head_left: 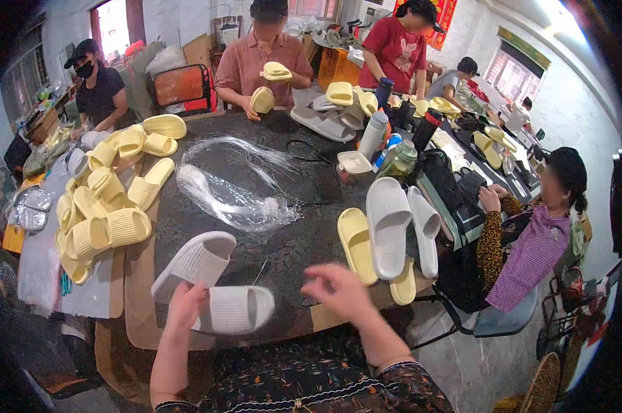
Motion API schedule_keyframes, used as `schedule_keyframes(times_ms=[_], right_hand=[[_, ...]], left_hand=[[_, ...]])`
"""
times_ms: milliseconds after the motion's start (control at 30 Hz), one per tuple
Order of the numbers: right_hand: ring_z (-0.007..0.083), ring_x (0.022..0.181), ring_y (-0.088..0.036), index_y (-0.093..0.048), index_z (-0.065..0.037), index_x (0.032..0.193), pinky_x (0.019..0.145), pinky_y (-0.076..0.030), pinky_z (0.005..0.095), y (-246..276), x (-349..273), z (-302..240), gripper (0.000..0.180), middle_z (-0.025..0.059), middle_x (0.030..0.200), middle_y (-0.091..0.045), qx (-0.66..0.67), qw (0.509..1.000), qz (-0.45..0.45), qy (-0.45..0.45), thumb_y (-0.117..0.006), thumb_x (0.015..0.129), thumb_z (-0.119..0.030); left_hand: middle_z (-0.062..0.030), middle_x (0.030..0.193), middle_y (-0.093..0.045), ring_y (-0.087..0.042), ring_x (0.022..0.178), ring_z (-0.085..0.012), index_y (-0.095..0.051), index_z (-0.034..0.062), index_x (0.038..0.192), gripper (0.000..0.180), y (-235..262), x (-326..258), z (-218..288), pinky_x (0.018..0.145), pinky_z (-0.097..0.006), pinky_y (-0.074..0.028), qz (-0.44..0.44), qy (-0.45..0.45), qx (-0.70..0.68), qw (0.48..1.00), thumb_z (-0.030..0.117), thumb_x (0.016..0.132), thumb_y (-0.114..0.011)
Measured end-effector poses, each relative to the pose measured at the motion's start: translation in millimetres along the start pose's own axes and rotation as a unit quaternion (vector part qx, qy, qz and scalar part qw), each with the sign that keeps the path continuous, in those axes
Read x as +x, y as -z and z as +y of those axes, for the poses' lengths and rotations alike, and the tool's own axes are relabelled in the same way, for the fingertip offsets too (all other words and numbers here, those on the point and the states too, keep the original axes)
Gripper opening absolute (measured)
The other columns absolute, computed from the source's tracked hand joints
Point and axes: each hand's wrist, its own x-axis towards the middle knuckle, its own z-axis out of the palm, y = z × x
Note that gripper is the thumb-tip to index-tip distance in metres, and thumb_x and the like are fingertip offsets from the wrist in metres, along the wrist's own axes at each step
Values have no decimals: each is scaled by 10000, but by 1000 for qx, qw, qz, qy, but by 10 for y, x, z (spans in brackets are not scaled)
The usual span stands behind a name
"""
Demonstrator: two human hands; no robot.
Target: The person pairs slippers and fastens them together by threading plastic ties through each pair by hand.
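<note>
My left hand (187, 306) is closed on a pair of white slide slippers with ribbed straps. One slipper (204, 258) points up and away, and the other slipper (245, 310) lies sideways below it. A thin pale strand (260, 271) sticks up beside the lower one. To the right of the pair, my right hand (342, 294) hovers over the dark tabletop, thumb and forefinger apart, with nothing visible between them. Nearest to it are a yellow slipper (357, 244) and a large white slipper (388, 227).
A bundle of clear plastic ties (238, 199) lies mid-table. Yellow slippers (108, 230) are heaped at left; grey slippers (322, 122) lie at the back. A glass jar (399, 162) and bottles stand right of centre. Several co-workers surround the tables; one across (266, 69) holds yellow slippers.
</note>
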Motion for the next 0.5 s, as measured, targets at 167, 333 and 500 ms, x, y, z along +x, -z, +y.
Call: schedule_keyframes(times_ms=[167, 333, 500], right_hand=[[277, 785, -649, -521, -127, 1233, 644, -536, 384, -645, -311, -323, 705, 109, 1049, -565, -46, 993, -91, 66, -679, 725, -589], [303, 812, -623, -508, -125, 1185, 667, -520, 404, -751, -51, -78, 571, 109, 1046, -535, -142, 986, 53, -64, -736, 715, -356], [274, 756, -619, -573, -137, 1110, 617, -514, 393, -588, 98, 497, 409, 66, 971, -532, -126, 989, 76, -21, -659, 710, -146]], left_hand=[[-86, 998, -550, -559, 934, -205, -512, 4, 1067, 169, -221, 323, -363, 865, -341, -502, -8, 21, -253, 967, 111, 937, -527], [-132, 1088, -548, -560, 1047, -264, -505, -71, 1057, 212, -699, 40, -302, 979, -366, -493, -4, 117, -369, 922, 117, 971, -457], [-161, 1134, -569, -547, 1134, -317, -516, -57, 1045, 258, -965, -330, -144, 906, -340, -538, -92, 227, -383, 891, 178, 988, -427]])
